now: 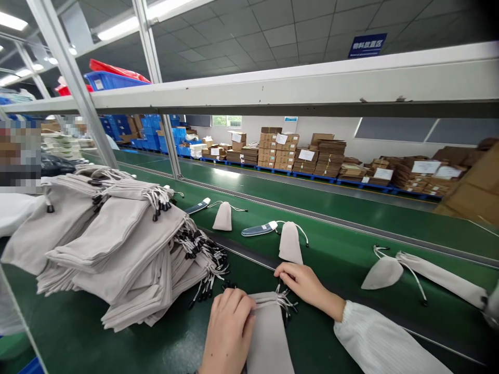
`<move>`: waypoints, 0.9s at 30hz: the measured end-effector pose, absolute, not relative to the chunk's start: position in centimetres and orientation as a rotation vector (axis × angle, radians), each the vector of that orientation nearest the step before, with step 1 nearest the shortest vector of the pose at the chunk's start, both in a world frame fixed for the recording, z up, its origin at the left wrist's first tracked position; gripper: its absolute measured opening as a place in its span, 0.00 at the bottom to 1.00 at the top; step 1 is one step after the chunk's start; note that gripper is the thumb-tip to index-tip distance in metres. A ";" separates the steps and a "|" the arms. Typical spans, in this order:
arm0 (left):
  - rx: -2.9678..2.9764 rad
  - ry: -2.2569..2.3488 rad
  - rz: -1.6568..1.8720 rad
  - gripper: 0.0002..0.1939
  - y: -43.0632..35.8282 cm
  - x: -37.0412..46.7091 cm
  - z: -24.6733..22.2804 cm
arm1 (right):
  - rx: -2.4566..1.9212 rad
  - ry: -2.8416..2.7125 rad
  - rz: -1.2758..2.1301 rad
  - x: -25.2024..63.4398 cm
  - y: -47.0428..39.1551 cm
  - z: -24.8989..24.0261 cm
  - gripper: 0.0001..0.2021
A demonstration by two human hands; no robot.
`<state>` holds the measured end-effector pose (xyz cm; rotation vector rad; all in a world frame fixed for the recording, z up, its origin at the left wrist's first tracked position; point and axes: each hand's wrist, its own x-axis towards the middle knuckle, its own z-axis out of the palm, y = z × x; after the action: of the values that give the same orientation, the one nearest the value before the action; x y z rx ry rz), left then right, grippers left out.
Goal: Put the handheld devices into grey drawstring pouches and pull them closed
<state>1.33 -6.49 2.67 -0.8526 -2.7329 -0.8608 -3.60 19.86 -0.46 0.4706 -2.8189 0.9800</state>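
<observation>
A beige drawstring pouch (268,337), seemingly on top of others, lies at the near edge of the green table. My left hand (230,327) is closed over its upper left corner, thumb at the gathered top; some fingertips are hidden. Just beyond the pouch, my right hand (302,283) has its fingers pinched together, with a drawstring running up to them. To the left rises a large heap of beige drawstring pouches (117,234), their white cords tipped in black. A small beige pouch (290,244) lies on the belt just past my right hand.
On the green conveyor belt (327,234) lie two dark handheld devices (259,229), another small pouch (223,217), and at right a small pouch (384,272) beside a long filled one (444,278). A white shelf beam (273,88) spans overhead on metal posts. Cartons (276,148) stand beyond.
</observation>
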 end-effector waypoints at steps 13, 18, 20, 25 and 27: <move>-0.979 -2.549 -1.031 0.10 -6.9 0.6 2.4 | -0.327 -2.712 1.164 -18.4 22.8 2.0 0.08; -1.016 -2.472 -1.453 0.09 -7.1 1.0 2.3 | -0.378 -2.565 1.402 -18.1 23.0 1.3 0.09; -0.961 -2.492 -1.585 0.06 -7.1 1.1 2.5 | -0.339 -2.448 1.428 -16.7 23.6 1.5 0.11; -0.831 -2.529 -1.847 0.08 -6.9 1.2 3.2 | -0.236 -2.171 1.396 -11.7 26.7 2.5 0.17; -0.800 -2.512 -1.930 0.07 -6.8 1.2 3.3 | -0.243 -2.081 1.380 -9.9 27.9 2.9 0.20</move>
<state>1.25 -6.80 3.27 -0.8003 -2.5124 -1.9300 -9.93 27.89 2.88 -0.2426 -2.0806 1.3805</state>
